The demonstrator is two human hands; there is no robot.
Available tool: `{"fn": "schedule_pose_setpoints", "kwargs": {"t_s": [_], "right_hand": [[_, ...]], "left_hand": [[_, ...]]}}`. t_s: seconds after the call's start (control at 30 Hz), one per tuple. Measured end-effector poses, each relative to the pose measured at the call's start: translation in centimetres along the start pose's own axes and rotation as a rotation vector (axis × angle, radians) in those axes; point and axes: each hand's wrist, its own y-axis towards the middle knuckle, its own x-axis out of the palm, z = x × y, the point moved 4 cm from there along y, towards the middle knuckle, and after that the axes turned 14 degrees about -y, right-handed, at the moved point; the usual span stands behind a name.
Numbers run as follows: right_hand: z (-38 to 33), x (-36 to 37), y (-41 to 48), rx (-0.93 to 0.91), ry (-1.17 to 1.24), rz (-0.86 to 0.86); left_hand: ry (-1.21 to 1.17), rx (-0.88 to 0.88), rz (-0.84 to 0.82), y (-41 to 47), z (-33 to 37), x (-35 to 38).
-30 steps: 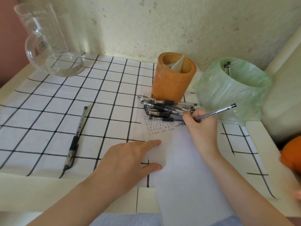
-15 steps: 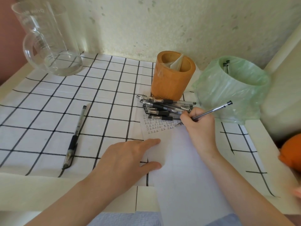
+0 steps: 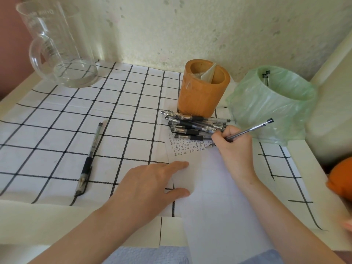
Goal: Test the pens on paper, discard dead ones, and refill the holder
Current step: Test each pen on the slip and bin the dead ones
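A loose pen [image 3: 89,159] lies left of the paper [image 3: 219,197]. The left hand [image 3: 150,185] presses flat on the paper's edge. The right hand [image 3: 234,147] grips the writing pen [image 3: 249,130], tip on the paper; it could knock the pile of pens [image 3: 192,126] just behind.

A single head-worn camera is looking forward and down across the table [image 3: 38,221], facing the wall [image 3: 190,25] behind it. It is sitting close: the left hand [image 3: 152,180] and right hand [image 3: 234,147] are filling the lower middle, and the wide lens is bending the jug [image 3: 57,44] at top left.
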Motion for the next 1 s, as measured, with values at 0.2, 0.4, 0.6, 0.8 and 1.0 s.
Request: {"fn": "schedule_pose_setpoints", "kwargs": {"t_s": [0.2, 0.4, 0.6, 0.8, 1.0], "right_hand": [[0.1, -0.04, 0.03, 0.004, 0.001, 0.005], [-0.07, -0.06, -0.02, -0.015, 0.007, 0.025], [0.06, -0.08, 0.05, 0.0, 0.024, 0.019], [-0.09, 0.04, -0.02, -0.005, 0.016, 0.0], [0.11, 0.06, 0.04, 0.001, 0.026, -0.006]], "left_hand": [[0.002, 0.0, -0.009, 0.02, -0.02, 0.0], [0.003, 0.001, -0.011, -0.09, 0.04, -0.06], [0.005, -0.001, -0.018, -0.03, -0.02, 0.03], [0.001, -0.001, -0.013, 0.03, -0.08, 0.07], [-0.005, 0.004, -0.016, 0.02, -0.1, 0.1]]}}
